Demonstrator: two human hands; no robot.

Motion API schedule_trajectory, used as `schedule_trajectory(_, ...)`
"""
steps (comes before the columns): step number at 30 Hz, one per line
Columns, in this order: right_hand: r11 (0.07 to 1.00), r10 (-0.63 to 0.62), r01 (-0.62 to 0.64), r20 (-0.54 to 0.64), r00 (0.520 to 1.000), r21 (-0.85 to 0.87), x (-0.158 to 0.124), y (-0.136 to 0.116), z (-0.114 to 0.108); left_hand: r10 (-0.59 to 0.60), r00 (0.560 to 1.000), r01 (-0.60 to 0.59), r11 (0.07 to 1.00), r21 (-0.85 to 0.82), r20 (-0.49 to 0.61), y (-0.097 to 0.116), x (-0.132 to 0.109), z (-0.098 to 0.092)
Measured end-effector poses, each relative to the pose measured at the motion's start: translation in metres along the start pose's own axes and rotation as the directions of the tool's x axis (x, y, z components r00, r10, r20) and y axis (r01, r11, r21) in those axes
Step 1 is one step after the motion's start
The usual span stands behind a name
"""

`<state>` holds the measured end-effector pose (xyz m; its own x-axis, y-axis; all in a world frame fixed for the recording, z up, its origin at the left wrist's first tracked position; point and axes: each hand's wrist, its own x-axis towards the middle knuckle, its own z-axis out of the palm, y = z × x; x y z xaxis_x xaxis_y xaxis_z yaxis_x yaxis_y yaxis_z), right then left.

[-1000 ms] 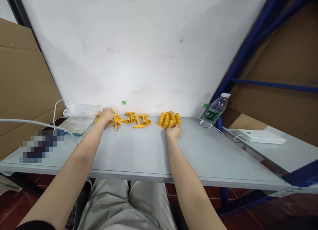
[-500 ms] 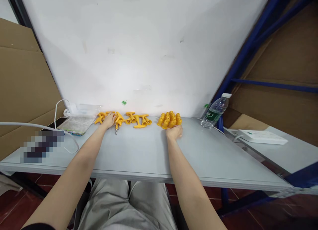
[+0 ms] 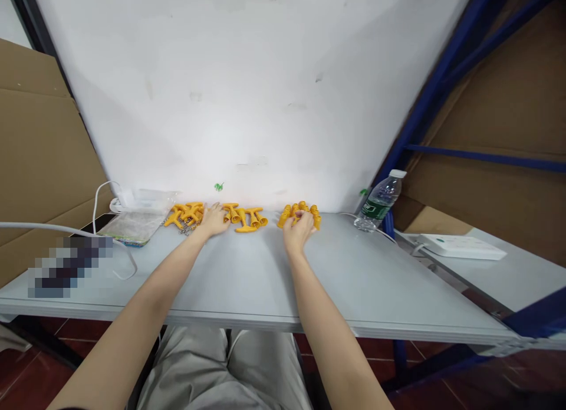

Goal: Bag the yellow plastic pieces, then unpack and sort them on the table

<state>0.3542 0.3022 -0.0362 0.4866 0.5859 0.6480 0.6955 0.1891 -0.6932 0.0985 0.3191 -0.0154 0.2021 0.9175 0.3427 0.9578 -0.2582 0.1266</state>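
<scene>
My left hand (image 3: 214, 220) is over the table between two groups of yellow pieces, fingers stretched out and touching or close to the nearest ones. To its left lies a pile of yellow T-handled corkscrews (image 3: 182, 214) with metal spirals. On its right is a short row of yellow T-shaped handles with bell-shaped ends (image 3: 245, 220). My right hand (image 3: 297, 232) has its fingers bent together around a yellow cap at the front of a cluster of small yellow caps (image 3: 313, 210). The fingers partly hide that cluster.
A plastic water bottle (image 3: 379, 202) leans near the blue frame at right, with a white power strip (image 3: 460, 246) beyond it. At left are a plastic bag (image 3: 132, 226), white cables and a blurred dark object (image 3: 71, 267). A white panel (image 3: 265, 103) rises behind the table.
My left hand has moved right, from the corkscrew pile toward the bell-ended handles. My right hand has shifted from the front right of the caps onto their front left, fingers now bent together.
</scene>
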Motion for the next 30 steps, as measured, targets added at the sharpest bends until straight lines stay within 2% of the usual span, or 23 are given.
schedule_trajectory(3, 0.995, -0.099, 0.098, 0.080, 0.992, 0.021, -0.007, -0.011, 0.001, -0.069, 0.995, 0.065, 0.996, 0.060, 0.067, 0.009, -0.001, 0.008)
schedule_trajectory(9, 0.983, -0.179, 0.173, 0.148, 0.973, 0.053, -0.015, -0.014, 0.006, -0.131, 0.990, 0.136, 0.987, 0.080, -0.060, 0.019, 0.001, 0.016)
schedule_trajectory(12, 0.981, -0.193, 0.185, 0.157, 0.969, 0.061, -0.016, -0.013, 0.007, -0.126, 0.988, 0.134, 0.987, 0.094, -0.088, 0.025, 0.003, 0.009)
schedule_trajectory(15, 0.982, -0.185, 0.173, 0.176, 0.967, 0.082, -0.017, -0.015, 0.008, -0.067, 0.994, 0.076, 0.991, 0.114, -0.081, 0.030, 0.005, -0.006)
schedule_trajectory(19, 0.972, -0.171, 0.117, 0.278, 0.945, 0.203, -0.023, -0.025, 0.010, -0.016, 0.989, 0.023, 0.999, 0.048, -0.145, 0.037, 0.001, -0.027)
schedule_trajectory(21, 0.937, -0.170, 0.027, 0.389, 0.905, 0.347, -0.029, -0.033, 0.014, 0.002, 0.980, -0.005, 1.000, -0.012, -0.201, 0.044, -0.007, -0.034)
schedule_trajectory(23, 0.862, -0.139, -0.163, 0.532, 0.836, 0.481, -0.036, -0.043, 0.018, 0.043, 0.968, -0.061, 0.996, -0.065, -0.249, 0.054, -0.018, -0.035)
schedule_trajectory(25, 0.740, -0.096, -0.392, 0.663, 0.743, 0.547, -0.043, -0.052, 0.022, 0.099, 0.957, -0.131, 0.986, -0.102, -0.274, 0.065, -0.030, -0.030)
schedule_trajectory(27, 0.611, -0.075, -0.550, 0.733, 0.676, 0.569, -0.049, -0.059, 0.025, 0.140, 0.949, -0.184, 0.973, -0.137, -0.284, 0.073, -0.042, -0.020)
schedule_trajectory(30, 0.510, -0.069, -0.629, 0.757, 0.650, 0.587, -0.054, -0.063, 0.025, 0.191, 0.943, -0.249, 0.948, -0.197, -0.273, 0.077, -0.056, -0.007)
